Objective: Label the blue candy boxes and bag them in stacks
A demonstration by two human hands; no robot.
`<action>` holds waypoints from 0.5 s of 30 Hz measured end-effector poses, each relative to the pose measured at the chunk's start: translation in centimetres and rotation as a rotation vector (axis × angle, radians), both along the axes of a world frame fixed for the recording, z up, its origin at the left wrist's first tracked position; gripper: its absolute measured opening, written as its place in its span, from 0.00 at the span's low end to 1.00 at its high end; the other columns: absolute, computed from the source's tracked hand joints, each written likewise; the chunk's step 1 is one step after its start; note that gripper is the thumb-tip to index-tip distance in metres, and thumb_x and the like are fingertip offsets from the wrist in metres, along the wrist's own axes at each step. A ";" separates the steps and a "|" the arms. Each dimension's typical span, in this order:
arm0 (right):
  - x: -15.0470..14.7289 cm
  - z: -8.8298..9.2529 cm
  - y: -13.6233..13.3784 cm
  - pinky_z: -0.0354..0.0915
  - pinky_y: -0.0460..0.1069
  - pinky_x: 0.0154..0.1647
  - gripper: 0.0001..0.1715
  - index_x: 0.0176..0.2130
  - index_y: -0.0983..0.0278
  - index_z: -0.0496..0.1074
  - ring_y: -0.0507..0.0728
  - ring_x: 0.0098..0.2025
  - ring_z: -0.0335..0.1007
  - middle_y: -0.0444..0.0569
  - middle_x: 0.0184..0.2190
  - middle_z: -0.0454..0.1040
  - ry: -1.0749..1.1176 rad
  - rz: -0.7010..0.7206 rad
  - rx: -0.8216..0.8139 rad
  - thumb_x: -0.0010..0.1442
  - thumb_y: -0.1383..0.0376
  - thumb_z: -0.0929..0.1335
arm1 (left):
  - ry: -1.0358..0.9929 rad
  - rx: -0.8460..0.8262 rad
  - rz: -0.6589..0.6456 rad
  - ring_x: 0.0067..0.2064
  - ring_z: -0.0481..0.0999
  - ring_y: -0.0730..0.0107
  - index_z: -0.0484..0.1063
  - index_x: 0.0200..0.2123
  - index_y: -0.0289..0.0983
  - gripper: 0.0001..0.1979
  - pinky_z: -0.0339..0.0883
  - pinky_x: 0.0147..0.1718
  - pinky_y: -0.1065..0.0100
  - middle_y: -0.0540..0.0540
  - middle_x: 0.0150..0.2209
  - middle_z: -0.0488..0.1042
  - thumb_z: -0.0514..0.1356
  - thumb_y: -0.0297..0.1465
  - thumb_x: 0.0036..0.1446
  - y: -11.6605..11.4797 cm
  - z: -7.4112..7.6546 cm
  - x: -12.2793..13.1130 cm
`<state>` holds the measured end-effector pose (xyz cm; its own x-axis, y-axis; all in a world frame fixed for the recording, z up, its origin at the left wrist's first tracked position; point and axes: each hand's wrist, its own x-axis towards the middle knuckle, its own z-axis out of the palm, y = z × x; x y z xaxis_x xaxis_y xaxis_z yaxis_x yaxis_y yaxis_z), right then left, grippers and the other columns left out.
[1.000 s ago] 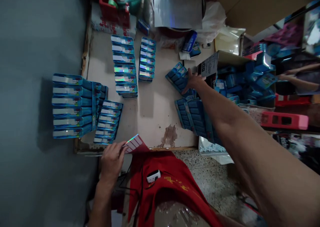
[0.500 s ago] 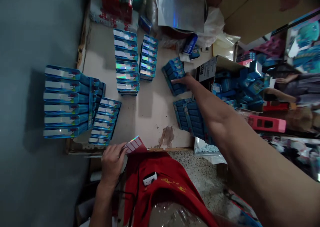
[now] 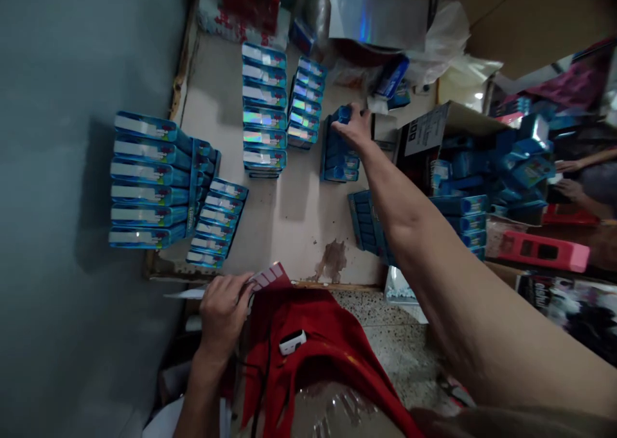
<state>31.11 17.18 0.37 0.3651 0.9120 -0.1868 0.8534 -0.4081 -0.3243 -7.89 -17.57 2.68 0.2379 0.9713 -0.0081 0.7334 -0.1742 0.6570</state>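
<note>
My left hand [image 3: 225, 309] is closed at the table's near edge, pinching a sheet of pale stickers [image 3: 270, 277] on a reddish backing. My right hand [image 3: 355, 128] is stretched out over a small group of blue boxes [image 3: 332, 152]. Its thumb and fingers close round the box at the far end; part of the grip is hidden. To the left of this group stand two rows of blue boxes [image 3: 264, 107] with shiny pale strips on their upturned ends. Another blue group [image 3: 362, 223] lies nearer me, partly behind my right forearm.
At the left edge stands a larger block of blue boxes [image 3: 144, 181], with a shorter row [image 3: 216, 223] beside it. An open carton [image 3: 424, 136] full of blue boxes is on the right. A pink plastic holder [image 3: 544, 250] lies beyond it. Another person's hands [image 3: 571, 175] show far right.
My right hand has moved to the far end of its group of boxes, which now stands straighter. The view has shifted slightly. My left hand still holds the sticker sheet.
</note>
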 end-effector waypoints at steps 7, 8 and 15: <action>-5.3 -1.5 -15.7 0.65 0.69 0.67 0.41 0.67 0.57 0.64 0.73 0.68 0.62 0.62 0.70 0.54 0.011 0.065 -0.052 0.58 0.58 0.75 | 0.057 -0.247 -0.087 0.47 0.78 0.52 0.81 0.47 0.41 0.10 0.69 0.47 0.58 0.42 0.43 0.82 0.60 0.34 0.69 4.1 0.1 2.0; -5.8 -1.5 -18.2 0.66 0.70 0.66 0.41 0.67 0.57 0.64 0.74 0.70 0.60 0.62 0.70 0.53 0.012 0.067 -0.066 0.58 0.56 0.75 | 0.062 -0.261 -0.094 0.47 0.78 0.53 0.81 0.47 0.40 0.10 0.69 0.47 0.58 0.41 0.43 0.82 0.60 0.34 0.69 4.8 -0.3 2.2; -6.1 -0.6 -29.6 0.60 0.75 0.68 0.41 0.65 0.57 0.66 0.79 0.74 0.51 0.65 0.73 0.51 0.055 0.075 -0.122 0.58 0.50 0.77 | 0.082 -0.356 -0.063 0.42 0.77 0.56 0.82 0.36 0.39 0.10 0.66 0.40 0.62 0.41 0.37 0.80 0.61 0.34 0.67 7.5 -3.4 3.3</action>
<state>25.03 -12.37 -0.24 0.2825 0.9058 -0.3157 0.8654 -0.3826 -0.3235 -4.63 -10.04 -0.75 0.2814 0.8878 -0.3643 0.7811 0.0086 0.6243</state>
